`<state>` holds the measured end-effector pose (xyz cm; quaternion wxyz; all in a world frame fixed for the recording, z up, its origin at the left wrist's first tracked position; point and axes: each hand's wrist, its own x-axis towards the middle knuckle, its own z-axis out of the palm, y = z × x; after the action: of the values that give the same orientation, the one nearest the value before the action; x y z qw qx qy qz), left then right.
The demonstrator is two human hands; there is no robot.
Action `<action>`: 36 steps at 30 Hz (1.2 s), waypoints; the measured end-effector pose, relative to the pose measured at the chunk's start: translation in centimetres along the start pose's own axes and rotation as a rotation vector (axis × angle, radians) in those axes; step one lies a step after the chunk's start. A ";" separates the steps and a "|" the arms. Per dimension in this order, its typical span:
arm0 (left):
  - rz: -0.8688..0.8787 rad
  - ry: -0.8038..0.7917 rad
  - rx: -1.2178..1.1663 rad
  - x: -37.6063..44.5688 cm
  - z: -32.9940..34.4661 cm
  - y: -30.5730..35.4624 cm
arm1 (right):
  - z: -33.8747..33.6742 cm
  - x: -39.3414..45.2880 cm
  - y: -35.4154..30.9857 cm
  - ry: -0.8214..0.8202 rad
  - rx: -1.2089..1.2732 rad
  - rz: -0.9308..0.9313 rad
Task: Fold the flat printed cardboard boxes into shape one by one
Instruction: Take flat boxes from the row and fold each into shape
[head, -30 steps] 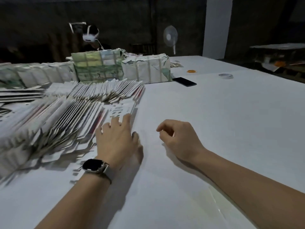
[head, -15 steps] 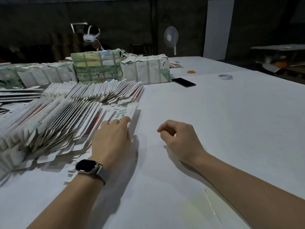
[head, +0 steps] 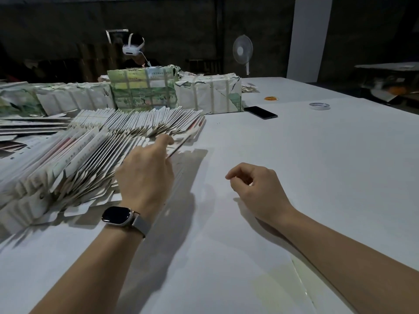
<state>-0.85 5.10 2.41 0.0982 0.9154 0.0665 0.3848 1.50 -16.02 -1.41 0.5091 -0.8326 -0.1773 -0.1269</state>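
Left hand (head: pixel 145 171) at the right end of the fanned row of flat boxes (head: pixel 74 159), fingers pinching the end flat box (head: pixel 181 143), long axis running away from the wrist. Right hand (head: pixel 254 189) right of the row, loosely curled, holding nothing, farther off.

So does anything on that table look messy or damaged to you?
A little. The wrapped bundles at the back have torn, ragged paper along their tops. The flat boxes lie fanned in slanted rows, some tabs sticking out unevenly near the left hand. The white table shows a crease near the front edge.
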 end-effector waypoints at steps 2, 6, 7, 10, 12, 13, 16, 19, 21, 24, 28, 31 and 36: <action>0.006 -0.029 -0.042 -0.3 0.2 0.4 | 0.0 0.1 0.0 0.005 0.012 0.003; 0.036 0.078 -0.084 -0.7 0.3 1.2 | 0.0 0.2 0.2 0.017 0.028 0.028; 0.055 0.123 -0.131 -0.8 0.3 1.5 | 0.1 0.2 0.2 0.024 0.050 0.035; 0.118 0.224 -0.442 -1.3 0.2 2.8 | 0.0 0.2 -0.1 0.061 0.211 0.090; 0.051 0.110 -0.785 -1.7 0.1 4.0 | -0.2 0.5 -0.5 0.080 0.347 0.143; -0.004 -0.018 -0.945 -2.0 0.1 4.6 | -0.4 0.7 -0.7 0.087 0.406 0.160; -0.123 -0.347 -1.219 -3.0 0.8 5.3 | -0.8 1.0 -1.0 0.086 0.504 0.184; -0.207 -0.534 -1.324 -3.3 1.2 5.4 | -1.0 0.8 -0.8 0.075 0.567 0.184; -0.227 -0.563 -1.301 -3.4 1.6 5.3 | -0.9 0.7 -0.6 0.069 0.547 0.165; -0.150 -0.509 -1.118 -3.5 2.1 5.2 | -0.6 0.5 -0.7 0.068 0.466 0.084; -0.145 -0.467 -1.122 -3.5 2.6 5.1 | -0.5 0.1 -0.9 0.050 0.423 -0.005; -0.148 -0.463 -1.174 -3.5 2.6 5.2 | -0.5 -0.2 -1.3 -0.016 0.477 -0.074; -0.123 -0.496 -1.224 -3.7 2.9 5.2 | -0.4 -0.5 -1.8 -0.164 0.635 -0.102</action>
<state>-1.11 -1.03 -0.90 0.6349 0.7502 -0.1365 0.1244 0.26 -15.74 0.03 0.7204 -0.6296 -0.2900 -0.0231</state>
